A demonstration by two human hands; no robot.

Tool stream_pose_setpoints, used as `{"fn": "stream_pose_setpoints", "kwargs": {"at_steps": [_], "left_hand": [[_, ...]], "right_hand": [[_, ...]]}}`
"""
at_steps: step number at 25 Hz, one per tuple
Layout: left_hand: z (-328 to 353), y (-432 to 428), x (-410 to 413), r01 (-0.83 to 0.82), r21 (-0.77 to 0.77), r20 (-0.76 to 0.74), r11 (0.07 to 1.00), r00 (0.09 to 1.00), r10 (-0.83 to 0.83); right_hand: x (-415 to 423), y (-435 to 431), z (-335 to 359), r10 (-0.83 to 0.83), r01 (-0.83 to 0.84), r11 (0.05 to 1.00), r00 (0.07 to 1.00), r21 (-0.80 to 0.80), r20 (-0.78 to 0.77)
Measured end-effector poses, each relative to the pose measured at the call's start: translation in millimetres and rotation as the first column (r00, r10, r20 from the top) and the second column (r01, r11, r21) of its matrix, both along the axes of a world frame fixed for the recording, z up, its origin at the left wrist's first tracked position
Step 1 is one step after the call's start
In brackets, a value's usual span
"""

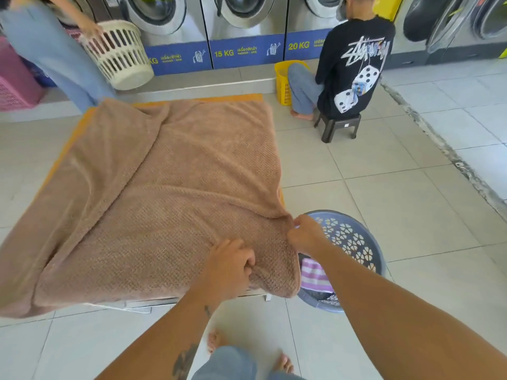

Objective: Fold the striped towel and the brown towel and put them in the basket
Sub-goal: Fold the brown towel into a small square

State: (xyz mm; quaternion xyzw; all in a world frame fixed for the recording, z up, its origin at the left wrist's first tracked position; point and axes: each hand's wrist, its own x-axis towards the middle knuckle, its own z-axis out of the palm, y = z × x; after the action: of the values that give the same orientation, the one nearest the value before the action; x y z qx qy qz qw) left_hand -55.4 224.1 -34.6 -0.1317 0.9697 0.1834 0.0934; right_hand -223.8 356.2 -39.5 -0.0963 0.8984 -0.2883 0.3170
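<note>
Step in hand: I judge I am at the start of folding the brown towel point(164, 187) — it lies spread and wrinkled, with no clean fold in it yet.
Brown towel: it covers a low table point(79, 130), whose orange top shows along the far and left edges; the towel's near edge hangs over the front.
Left hand point(229, 266): my fingers are curled into the near edge of the brown towel, bunching the cloth.
Right hand point(304, 233): it pinches the towel at its near right corner, just above the basket.
Striped towel point(314, 275): it already sits inside the basket, partly hidden by my right forearm, so I take that half as done.
Basket point(348, 237): blue-grey with flower cut-outs, on the floor, touching or just beside the table's right side.
Next move: it calls for a firm hold on both near corners, then carrying that edge across to the far edge — and the long creases need smoothing first.
Around: a standing person point(55, 50) holds a cream basket point(120, 56) beyond the table; a seated person point(354, 67) on a dark stool point(337, 126) faces the washing machines point(241, 12), a yellow basket point(282, 83) beside them.
In the way: the left flap droops well off the table and could drag on the floor tiles.
</note>
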Motion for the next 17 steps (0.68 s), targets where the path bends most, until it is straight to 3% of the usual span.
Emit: {"fn": "stream_pose_setpoints", "kwargs": {"at_steps": [2, 4, 7, 9, 12, 17], "left_hand": [[6, 2, 0, -0.019, 0.014, -0.048, 1.000, 0.999, 0.019], [10, -1, 1, -0.004, 0.021, -0.056, 1.000, 0.998, 0.005], [13, -6, 9, 0.043, 0.044, 0.057, 0.998, 0.997, -0.046], [14, -7, 13, 0.000, 0.169, 0.117, 0.986, 0.993, -0.020], [23, -16, 16, -0.194, 0.364, 0.024, 0.911, 0.980, 0.199], [55, -67, 34, -0.314, 0.463, -0.070, 0.829, 0.919, 0.387]], "right_hand": [[2, 4, 3, -0.017, 0.016, 1.000, 0.999, -0.019, -0.029], [4, 9, 6, -0.053, 0.059, 0.993, 0.996, -0.098, 0.065], [11, 22, 5, 0.059, -0.054, 0.998, 0.987, -0.041, 0.149], [16, 28, 4, 0.102, -0.106, 0.993, 0.992, 0.050, 0.073], [19, 15, 17, 0.094, -0.091, 0.995, 0.989, 0.027, -0.118], [31, -55, 56, 0.254, -0.271, 0.961, 0.941, -0.050, -0.222]]}}
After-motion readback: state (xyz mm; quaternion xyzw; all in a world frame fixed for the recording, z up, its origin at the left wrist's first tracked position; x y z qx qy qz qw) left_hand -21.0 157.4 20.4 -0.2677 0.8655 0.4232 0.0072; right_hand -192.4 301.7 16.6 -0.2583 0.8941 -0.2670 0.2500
